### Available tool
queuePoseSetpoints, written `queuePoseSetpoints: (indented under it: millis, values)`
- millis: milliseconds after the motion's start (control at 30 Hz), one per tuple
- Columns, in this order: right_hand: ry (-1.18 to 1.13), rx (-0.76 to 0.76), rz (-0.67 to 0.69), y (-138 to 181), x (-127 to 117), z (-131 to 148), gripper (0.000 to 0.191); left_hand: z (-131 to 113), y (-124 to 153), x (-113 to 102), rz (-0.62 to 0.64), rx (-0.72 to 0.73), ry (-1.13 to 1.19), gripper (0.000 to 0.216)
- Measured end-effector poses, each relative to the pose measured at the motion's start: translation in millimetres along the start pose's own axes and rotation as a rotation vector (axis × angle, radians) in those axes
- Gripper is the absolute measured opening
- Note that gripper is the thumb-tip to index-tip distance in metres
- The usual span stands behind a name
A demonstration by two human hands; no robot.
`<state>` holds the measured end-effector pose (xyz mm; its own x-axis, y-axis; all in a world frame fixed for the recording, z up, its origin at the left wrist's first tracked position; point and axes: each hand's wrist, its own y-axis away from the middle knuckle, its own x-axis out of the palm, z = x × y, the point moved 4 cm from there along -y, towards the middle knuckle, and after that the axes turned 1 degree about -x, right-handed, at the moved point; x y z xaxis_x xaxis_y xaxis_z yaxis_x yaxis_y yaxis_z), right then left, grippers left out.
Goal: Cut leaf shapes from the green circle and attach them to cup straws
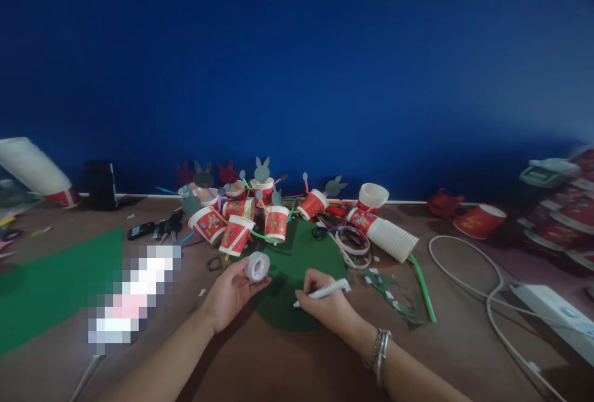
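Observation:
My left hand [232, 294] is palm up with its fingers curled around a white roll of tape [257, 266], held just above the floor. My right hand [325, 303] grips a white marker pen [325, 292] in a writing hold, its tip resting on the near edge of a round dark green felt sheet [297, 260]. A metal bracelet [380, 349] circles my right wrist. The two hands sit close together over the near side of the green sheet.
Several red and white paper cups [236, 232] with straws and paper ears are heaped behind the sheet. A stack of white cups [392, 238] lies on its side at the right, beside tape rings [352, 240]. Scissors [167, 227], a green sheet [55, 284], a white cable [468, 284].

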<state>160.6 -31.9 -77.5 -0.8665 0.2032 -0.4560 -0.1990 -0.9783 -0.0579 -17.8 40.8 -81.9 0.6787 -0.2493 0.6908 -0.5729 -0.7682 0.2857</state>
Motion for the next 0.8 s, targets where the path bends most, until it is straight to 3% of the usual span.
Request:
queuePoseSetpoints:
  millis: [200,800]
  values:
    - [-0.011,0.085,0.025,5.1,3.5,-6.0,0.023,-0.5,0.1,1.9,0.025,-0.008,0.006,0.021]
    - [-0.023,0.077,0.046,5.8,4.7,-3.4,0.021,-1.7,0.6,4.1,0.049,-0.013,-0.008,0.022]
